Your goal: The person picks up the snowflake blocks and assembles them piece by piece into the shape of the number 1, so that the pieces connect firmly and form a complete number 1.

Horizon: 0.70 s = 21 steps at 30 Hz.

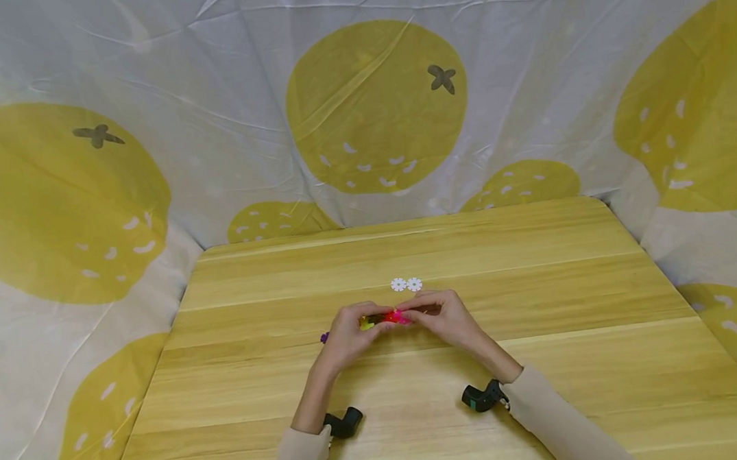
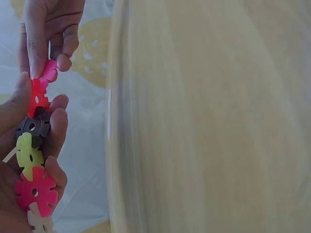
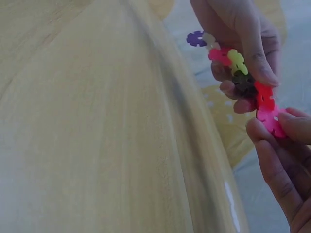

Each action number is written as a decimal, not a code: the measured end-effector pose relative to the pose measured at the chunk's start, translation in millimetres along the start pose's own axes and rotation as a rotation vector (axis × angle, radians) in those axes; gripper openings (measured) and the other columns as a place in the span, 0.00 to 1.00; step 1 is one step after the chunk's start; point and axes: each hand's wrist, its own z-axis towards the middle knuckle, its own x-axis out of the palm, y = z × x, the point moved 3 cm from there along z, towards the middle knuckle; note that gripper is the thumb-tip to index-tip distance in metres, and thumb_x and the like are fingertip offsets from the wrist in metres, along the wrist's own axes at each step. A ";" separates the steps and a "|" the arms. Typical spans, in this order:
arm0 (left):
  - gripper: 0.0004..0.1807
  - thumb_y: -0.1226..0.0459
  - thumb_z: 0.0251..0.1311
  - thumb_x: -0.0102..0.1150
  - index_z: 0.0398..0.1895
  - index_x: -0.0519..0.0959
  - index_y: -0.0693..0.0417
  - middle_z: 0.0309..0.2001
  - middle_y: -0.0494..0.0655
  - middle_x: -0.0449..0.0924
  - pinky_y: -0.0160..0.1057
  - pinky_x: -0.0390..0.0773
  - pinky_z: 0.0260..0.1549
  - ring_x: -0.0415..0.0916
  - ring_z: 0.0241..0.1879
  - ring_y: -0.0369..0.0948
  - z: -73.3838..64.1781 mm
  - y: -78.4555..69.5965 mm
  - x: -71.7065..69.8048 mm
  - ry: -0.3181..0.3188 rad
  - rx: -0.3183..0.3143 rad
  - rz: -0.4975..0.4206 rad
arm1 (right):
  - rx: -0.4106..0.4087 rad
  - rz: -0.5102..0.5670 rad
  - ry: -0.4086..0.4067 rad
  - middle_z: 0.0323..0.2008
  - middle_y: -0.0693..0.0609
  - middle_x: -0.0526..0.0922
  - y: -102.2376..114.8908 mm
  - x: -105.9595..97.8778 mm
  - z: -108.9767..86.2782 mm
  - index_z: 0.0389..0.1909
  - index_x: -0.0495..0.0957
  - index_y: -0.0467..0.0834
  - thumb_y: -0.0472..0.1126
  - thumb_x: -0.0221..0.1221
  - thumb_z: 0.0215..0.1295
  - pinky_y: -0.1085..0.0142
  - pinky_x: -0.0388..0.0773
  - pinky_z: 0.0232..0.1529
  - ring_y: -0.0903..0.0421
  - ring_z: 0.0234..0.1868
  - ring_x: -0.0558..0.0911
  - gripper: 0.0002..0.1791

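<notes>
A chain of interlocking plastic snowflake discs runs between the two hands. In the right wrist view it goes from a purple disc [image 3: 196,38] through whitish, pink, yellow and dark grey discs to a red disc [image 3: 265,95] and a bright pink disc [image 3: 271,120] at the end. My left hand [image 1: 347,332] holds the chain along its palm, the thumb lying by the red disc. Between thumb and fingers, my right hand [image 1: 451,319] pinches the bright pink end disc. In the head view the hands cover much of the chain.
Two white snowflake discs [image 1: 398,284] lie side by side on the wooden table [image 1: 530,264], just beyond the hands. A black wrist camera [image 1: 345,423] is on the left wrist and another [image 1: 483,396] on the right. A lemon-patterned cloth [image 1: 235,146] hangs around the table.
</notes>
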 end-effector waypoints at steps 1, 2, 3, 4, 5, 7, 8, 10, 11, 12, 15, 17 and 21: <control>0.14 0.63 0.62 0.71 0.50 0.89 0.55 0.43 0.44 0.90 0.36 0.80 0.45 0.84 0.45 0.41 -0.1 -0.6 0.6 0.002 0.000 0.007 | -0.004 0.000 -0.001 0.42 0.45 0.90 -0.3 -0.2 -0.3 0.46 0.90 0.42 0.34 0.67 0.68 0.69 0.85 0.39 0.62 0.39 0.85 0.09; 0.14 0.62 0.62 0.71 0.50 0.89 0.55 0.44 0.44 0.90 0.36 0.81 0.46 0.84 0.45 0.41 -0.1 -1.0 1.1 0.005 0.001 0.010 | -0.008 -0.001 -0.001 0.42 0.45 0.90 -0.7 -0.3 -0.5 0.46 0.90 0.42 0.34 0.67 0.68 0.69 0.84 0.39 0.62 0.39 0.85 0.09; 0.14 0.62 0.63 0.71 0.50 0.89 0.55 0.44 0.44 0.90 0.36 0.81 0.46 0.84 0.46 0.41 0.1 -1.0 1.5 0.009 -0.003 0.015 | -0.010 -0.002 -0.001 0.41 0.45 0.90 -0.8 -0.5 -0.8 0.46 0.90 0.42 0.34 0.67 0.68 0.69 0.84 0.39 0.62 0.38 0.85 0.09; 0.14 0.62 0.63 0.71 0.51 0.89 0.54 0.45 0.43 0.90 0.37 0.81 0.46 0.84 0.47 0.41 0.2 -1.1 1.6 0.013 -0.009 0.020 | -0.010 -0.005 0.000 0.41 0.45 0.90 -1.0 -0.7 -1.1 0.46 0.90 0.42 0.34 0.67 0.68 0.69 0.84 0.38 0.62 0.38 0.85 0.09; 0.14 0.62 0.63 0.71 0.51 0.89 0.54 0.46 0.43 0.90 0.37 0.81 0.47 0.85 0.47 0.40 0.4 -1.4 1.4 0.019 -0.015 0.022 | -0.010 -0.004 0.002 0.41 0.45 0.90 -1.0 -0.9 -1.3 0.46 0.90 0.42 0.35 0.67 0.68 0.69 0.84 0.38 0.61 0.38 0.85 0.08; 0.14 0.61 0.63 0.71 0.51 0.89 0.53 0.47 0.42 0.90 0.37 0.81 0.48 0.84 0.48 0.40 0.5 -1.5 0.4 0.035 -0.030 0.018 | -0.004 0.000 0.011 0.42 0.46 0.90 -1.0 -1.3 -1.7 0.46 0.90 0.43 0.36 0.67 0.68 0.68 0.85 0.39 0.60 0.38 0.86 0.08; 0.14 0.61 0.63 0.71 0.51 0.89 0.52 0.48 0.42 0.90 0.37 0.81 0.48 0.84 0.48 0.39 0.7 -1.6 -0.4 0.044 -0.039 0.015 | 0.004 0.003 0.018 0.43 0.46 0.90 -0.9 -1.4 -1.9 0.46 0.90 0.44 0.36 0.67 0.69 0.68 0.85 0.39 0.60 0.38 0.86 0.08; 0.14 0.60 0.64 0.71 0.51 0.89 0.51 0.49 0.42 0.90 0.37 0.80 0.48 0.84 0.48 0.38 0.6 -2.0 -2.2 0.064 -0.057 0.005 | 0.021 0.011 0.032 0.44 0.46 0.90 -0.9 -1.6 -2.2 0.47 0.90 0.44 0.37 0.67 0.69 0.65 0.86 0.40 0.59 0.39 0.87 0.09; 0.14 0.59 0.64 0.71 0.51 0.89 0.50 0.49 0.41 0.90 0.36 0.79 0.47 0.83 0.47 0.38 0.4 -1.9 -2.9 0.074 -0.060 -0.001 | 0.029 0.017 0.039 0.44 0.45 0.90 -0.9 -1.4 -2.4 0.47 0.89 0.44 0.37 0.66 0.70 0.64 0.87 0.41 0.58 0.39 0.88 0.09; 0.13 0.59 0.65 0.70 0.51 0.89 0.49 0.49 0.41 0.90 0.35 0.78 0.45 0.82 0.46 0.37 0.2 -1.6 -3.3 0.084 -0.062 -0.001 | 0.040 0.024 0.045 0.45 0.44 0.90 -0.7 -1.4 -2.5 0.48 0.89 0.43 0.37 0.66 0.70 0.62 0.87 0.42 0.58 0.39 0.88 0.09; 0.13 0.58 0.67 0.69 0.52 0.88 0.48 0.50 0.41 0.90 0.33 0.75 0.39 0.78 0.42 0.36 0.1 -1.6 -3.7 0.108 -0.066 -0.004 | 0.072 0.047 0.051 0.45 0.42 0.90 -1.1 -1.0 -2.6 0.49 0.88 0.41 0.36 0.65 0.71 0.59 0.87 0.43 0.58 0.39 0.89 0.09; 0.12 0.58 0.68 0.68 0.52 0.88 0.47 0.50 0.40 0.90 0.32 0.72 0.37 0.76 0.40 0.36 -0.1 -0.7 -3.3 0.116 -0.069 -0.001 | 0.091 0.064 0.050 0.45 0.41 0.90 -1.8 -0.3 -2.4 0.48 0.87 0.40 0.36 0.64 0.71 0.58 0.88 0.42 0.58 0.39 0.90 0.09; 0.13 0.59 0.68 0.67 0.53 0.88 0.47 0.50 0.41 0.90 0.33 0.74 0.39 0.78 0.41 0.36 -0.2 -0.6 -2.6 0.123 -0.077 0.012 | 0.126 0.119 0.046 0.44 0.40 0.89 -3.6 0.5 -1.5 0.49 0.86 0.37 0.35 0.64 0.72 0.57 0.88 0.41 0.59 0.37 0.90 0.09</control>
